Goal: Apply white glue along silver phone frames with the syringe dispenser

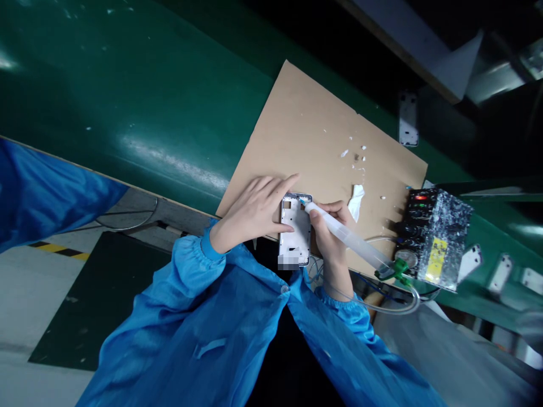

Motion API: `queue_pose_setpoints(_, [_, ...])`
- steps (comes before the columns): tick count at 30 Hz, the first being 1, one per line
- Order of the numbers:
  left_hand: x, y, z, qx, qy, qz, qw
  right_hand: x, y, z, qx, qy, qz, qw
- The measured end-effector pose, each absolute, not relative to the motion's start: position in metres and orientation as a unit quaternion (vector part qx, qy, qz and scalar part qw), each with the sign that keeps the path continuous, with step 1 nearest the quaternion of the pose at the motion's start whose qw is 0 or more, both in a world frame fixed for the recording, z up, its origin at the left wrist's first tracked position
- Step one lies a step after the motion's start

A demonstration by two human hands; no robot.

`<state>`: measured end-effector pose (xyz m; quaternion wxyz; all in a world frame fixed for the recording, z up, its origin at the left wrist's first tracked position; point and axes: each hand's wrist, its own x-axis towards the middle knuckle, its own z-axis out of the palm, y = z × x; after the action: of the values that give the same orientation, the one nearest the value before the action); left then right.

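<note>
A phone frame (297,232), pale inside with a dark rim and cut-outs near its top, lies at the near edge of the cardboard sheet. My left hand (258,210) grips it from the left. The thumb reaches onto its inner face and the index finger stretches beside the top left corner. In my right hand (328,226) is a white dispensing syringe (350,238), held like a pen and tilted. Its blue tip meets the frame near the top edge; whether it touches cannot be made out. A green cap and a clear hose join the syringe's back end.
Under the work lies the cardboard sheet (309,135) on a green table (127,85). White scraps and a crumpled tissue (356,202) sit right of my hands. A stained dispenser box (439,237) with a red display stands farther right, near several other phone frames (408,120).
</note>
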<state>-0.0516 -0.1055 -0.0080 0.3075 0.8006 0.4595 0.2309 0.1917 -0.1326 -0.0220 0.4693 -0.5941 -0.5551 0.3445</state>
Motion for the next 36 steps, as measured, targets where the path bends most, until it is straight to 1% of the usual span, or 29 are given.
queue_pose_setpoints(24, [-0.0506,-0.1064,-0.0095,0.802,0.456,0.237,0.305,0.1932,-0.1337,-0.0233,-0.582,-0.545,0.355,0.488])
queue_pose_setpoints(36, [-0.0509,-0.1062,-0.0117,0.802,0.455,0.243,0.301,0.1923,-0.1338,-0.0225,-0.595,-0.546,0.353,0.471])
